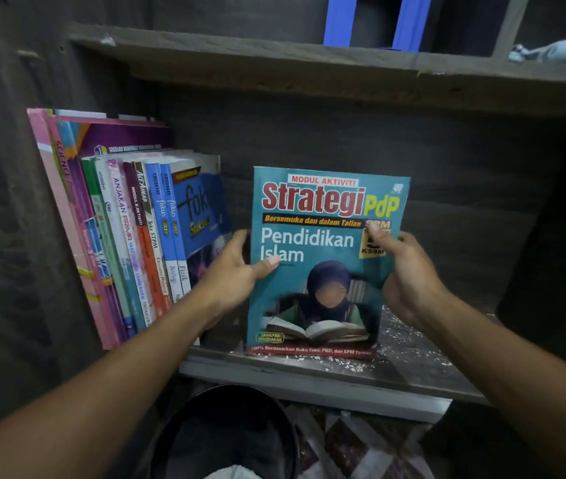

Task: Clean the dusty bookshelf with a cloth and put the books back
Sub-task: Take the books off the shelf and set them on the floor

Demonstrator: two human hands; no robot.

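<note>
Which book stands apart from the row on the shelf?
The teal Strategi PdP book, held upright by the left hand and right hand, cover facing out. The other books lean packed together at the left.

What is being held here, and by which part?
The teal Strategi PdP book, held upright: left hand grips its left edge, right hand its right edge, both near mid-height.
</note>
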